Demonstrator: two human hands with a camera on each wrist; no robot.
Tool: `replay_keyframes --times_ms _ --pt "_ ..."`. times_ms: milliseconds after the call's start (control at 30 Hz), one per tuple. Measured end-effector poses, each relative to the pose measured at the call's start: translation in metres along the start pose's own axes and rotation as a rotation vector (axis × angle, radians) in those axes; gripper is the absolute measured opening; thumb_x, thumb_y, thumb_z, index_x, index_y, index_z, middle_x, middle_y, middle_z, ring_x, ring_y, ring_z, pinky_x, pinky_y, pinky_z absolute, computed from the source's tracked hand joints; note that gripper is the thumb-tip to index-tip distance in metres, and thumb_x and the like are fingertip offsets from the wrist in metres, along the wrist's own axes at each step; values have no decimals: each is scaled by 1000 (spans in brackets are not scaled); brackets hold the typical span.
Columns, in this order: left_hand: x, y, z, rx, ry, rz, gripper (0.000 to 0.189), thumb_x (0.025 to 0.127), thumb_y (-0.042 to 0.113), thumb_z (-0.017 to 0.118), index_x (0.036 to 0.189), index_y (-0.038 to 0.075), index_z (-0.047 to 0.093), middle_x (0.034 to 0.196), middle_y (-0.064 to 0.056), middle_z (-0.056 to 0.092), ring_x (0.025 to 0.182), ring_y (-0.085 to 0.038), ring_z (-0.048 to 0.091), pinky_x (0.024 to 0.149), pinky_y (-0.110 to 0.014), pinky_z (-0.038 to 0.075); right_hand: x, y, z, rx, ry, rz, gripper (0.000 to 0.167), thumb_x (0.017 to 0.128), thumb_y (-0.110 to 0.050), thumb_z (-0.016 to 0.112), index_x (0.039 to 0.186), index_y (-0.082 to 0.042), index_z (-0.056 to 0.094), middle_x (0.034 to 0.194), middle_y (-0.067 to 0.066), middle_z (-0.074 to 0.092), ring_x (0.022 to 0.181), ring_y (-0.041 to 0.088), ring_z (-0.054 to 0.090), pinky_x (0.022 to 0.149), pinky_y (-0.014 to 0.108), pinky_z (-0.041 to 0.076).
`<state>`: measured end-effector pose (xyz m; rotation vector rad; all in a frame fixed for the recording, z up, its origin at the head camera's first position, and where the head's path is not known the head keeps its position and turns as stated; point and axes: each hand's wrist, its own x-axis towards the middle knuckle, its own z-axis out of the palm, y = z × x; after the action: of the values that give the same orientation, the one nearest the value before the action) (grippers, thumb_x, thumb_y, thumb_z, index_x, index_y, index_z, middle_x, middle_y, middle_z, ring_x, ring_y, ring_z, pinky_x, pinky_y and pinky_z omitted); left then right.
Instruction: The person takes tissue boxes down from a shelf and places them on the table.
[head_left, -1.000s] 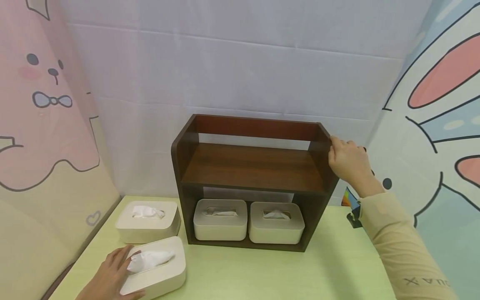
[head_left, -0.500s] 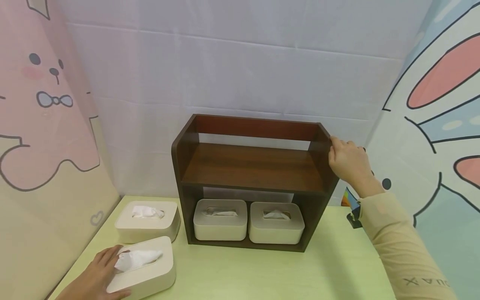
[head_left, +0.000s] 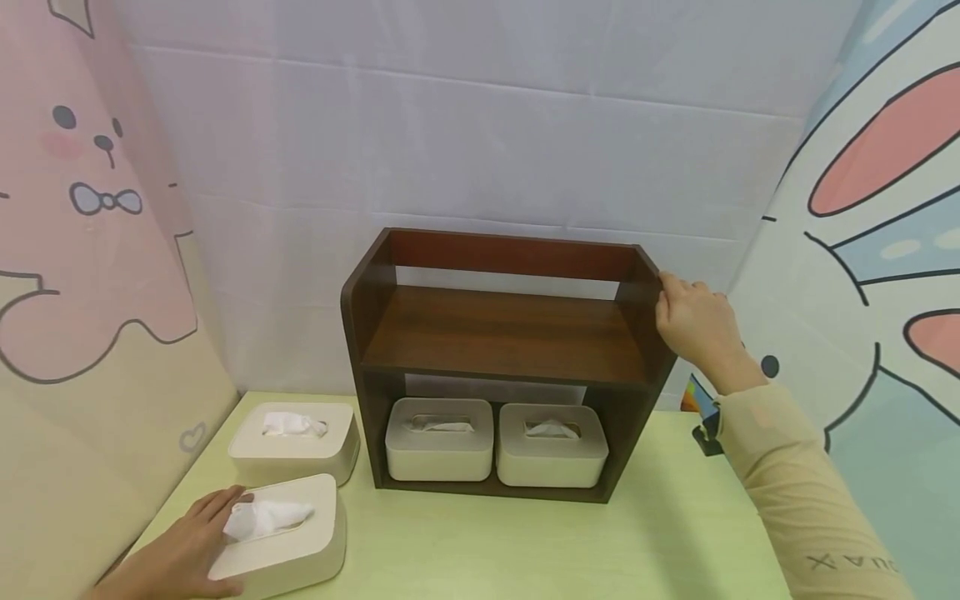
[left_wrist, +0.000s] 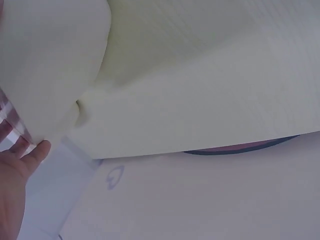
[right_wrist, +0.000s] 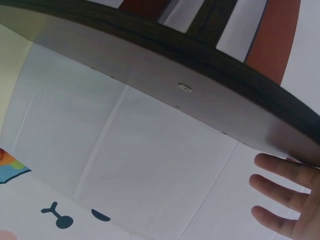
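Observation:
A dark brown two-tier desktop shelf (head_left: 502, 333) stands on the pale green table (head_left: 480, 550). My right hand (head_left: 697, 325) grips the top of its right side panel; in the right wrist view three fingers (right_wrist: 280, 192) extend loosely along the panel's outer side. At the front left, my left hand (head_left: 187, 542) holds a cream tissue box (head_left: 300, 562) by its left end, thumb at the front side and fingers over the lid beside the white tissue. In the left wrist view this box (left_wrist: 50, 60) is at the upper left, with fingertips at its edge.
Two tissue boxes, a left one (head_left: 439, 442) and a right one (head_left: 552, 447), fill the shelf's lower tier. Another tissue box (head_left: 294, 442) sits left of the shelf, behind the held one. Printed cloth walls (head_left: 97, 250) close in both sides; a white cloth (head_left: 465, 125) hangs behind.
My left hand has slid left along the table with the front tissue box, away from the shelf. The right hand and the shelf have stayed in place.

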<state>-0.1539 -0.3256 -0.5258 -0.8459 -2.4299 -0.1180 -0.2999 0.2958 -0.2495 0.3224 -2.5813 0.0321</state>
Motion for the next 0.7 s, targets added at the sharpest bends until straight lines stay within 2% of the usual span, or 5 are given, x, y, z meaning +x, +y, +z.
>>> replay_keyframes --times_ms 200,367,500,600,700 --pt "4 -9 -1 8 -15 27 108 34 58 80 114 -6 48 121 -14 49 137 -13 15 104 -4 -2 0 0 -1 7 1 0 42 93 -15 31 126 6 43 115 32 55 95 48 52 72 60 41" --pt "5 -16 -4 2 -50 19 109 31 57 80 117 -2 48 142 7 31 135 6 -9 103 -2 -3 1 -1 -1 9 -12 3 42 93 -15 31 127 6 42 115 32 54 96 49 51 73 61 40" --pt "6 -19 -7 56 -115 -27 111 28 57 80 120 3 49 145 18 24 132 10 -13 94 -26 43 1 -1 -1 10 -6 -3 42 93 -15 31 127 7 43 115 32 55 94 49 52 71 60 41" --pt "9 -21 -10 92 -170 -46 112 28 57 80 122 5 48 140 10 36 130 12 -17 69 -42 50 1 0 -1 11 3 -6 41 93 -15 32 127 7 43 114 33 55 93 49 52 70 60 41" --pt "10 -24 -11 76 -208 -64 112 29 53 82 124 6 47 133 3 43 127 14 -18 69 -43 50 1 -1 0 15 4 -5 41 93 -15 32 126 7 44 114 33 55 93 49 52 70 61 40"
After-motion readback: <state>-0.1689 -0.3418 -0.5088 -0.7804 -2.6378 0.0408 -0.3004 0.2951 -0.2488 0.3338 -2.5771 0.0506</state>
